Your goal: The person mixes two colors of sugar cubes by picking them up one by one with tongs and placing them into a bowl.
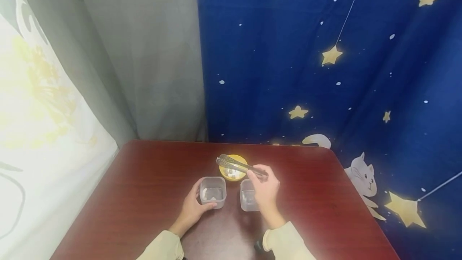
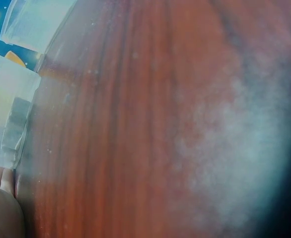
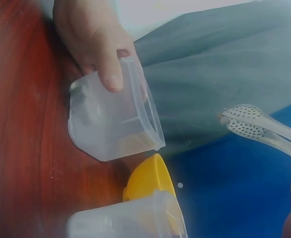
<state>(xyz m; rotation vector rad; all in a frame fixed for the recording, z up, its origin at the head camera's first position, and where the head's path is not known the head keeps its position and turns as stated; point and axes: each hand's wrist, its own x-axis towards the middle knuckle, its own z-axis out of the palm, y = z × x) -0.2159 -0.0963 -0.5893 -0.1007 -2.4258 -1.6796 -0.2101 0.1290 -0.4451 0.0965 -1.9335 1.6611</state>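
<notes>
My left hand (image 1: 193, 206) grips a clear square plastic container (image 1: 213, 193), thumb on its near side. Several small pale pieces lie inside; in the left wrist view a grey shape shows through the wall of this container (image 2: 6, 109). Above the table, my right hand (image 1: 266, 185) holds metal tongs (image 1: 238, 166) with perforated heads, which hover over a yellow bowl (image 1: 244, 161). The heads of the tongs (image 3: 245, 121) lie close together; a tiny piece seems to be at their tip, too small to name. Small light and dark pieces sit in the bowl.
A second clear container (image 1: 247, 204) stands to the right, partly hidden by my right hand, with something small and pale inside. All stand on a dark red wooden table (image 1: 162, 171). Behind it hang a grey curtain (image 1: 151, 59) and a blue star-patterned curtain (image 1: 267, 59).
</notes>
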